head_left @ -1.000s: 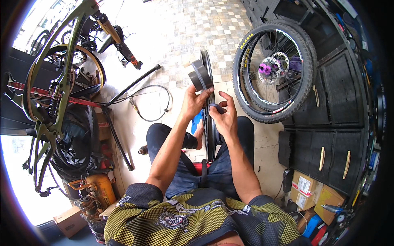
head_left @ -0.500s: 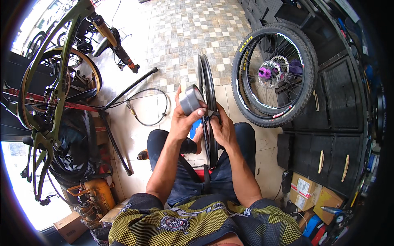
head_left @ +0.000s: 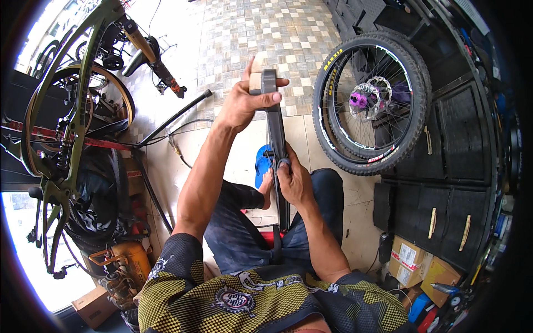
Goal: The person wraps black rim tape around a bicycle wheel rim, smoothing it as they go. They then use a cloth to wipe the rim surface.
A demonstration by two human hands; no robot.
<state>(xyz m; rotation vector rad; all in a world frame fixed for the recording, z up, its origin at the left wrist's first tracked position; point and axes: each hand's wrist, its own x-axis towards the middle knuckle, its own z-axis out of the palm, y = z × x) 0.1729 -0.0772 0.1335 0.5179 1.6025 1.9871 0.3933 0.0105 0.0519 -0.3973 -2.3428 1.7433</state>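
A black bicycle wheel rim stands upright between my knees, seen nearly edge-on. My left hand grips a roll of grey tape at the rim's far end, thumb across its near side and index finger stretched forward. The roll is right against or just above the rim; I cannot tell whether a strip runs from it onto the rim. Closer to me, my right hand is closed around the rim's right side, its thumb on the outer face.
Two tyred wheels stand at the right by black cabinets. An olive bike frame and a black stand leg are at the left. A blue slipper is under my foot. Cardboard boxes sit at the lower right.
My left hand has carried the tape roll forward, away from me, to the rim's far end, and turned it edge-on. My right hand has shifted slightly nearer to me along the rim.
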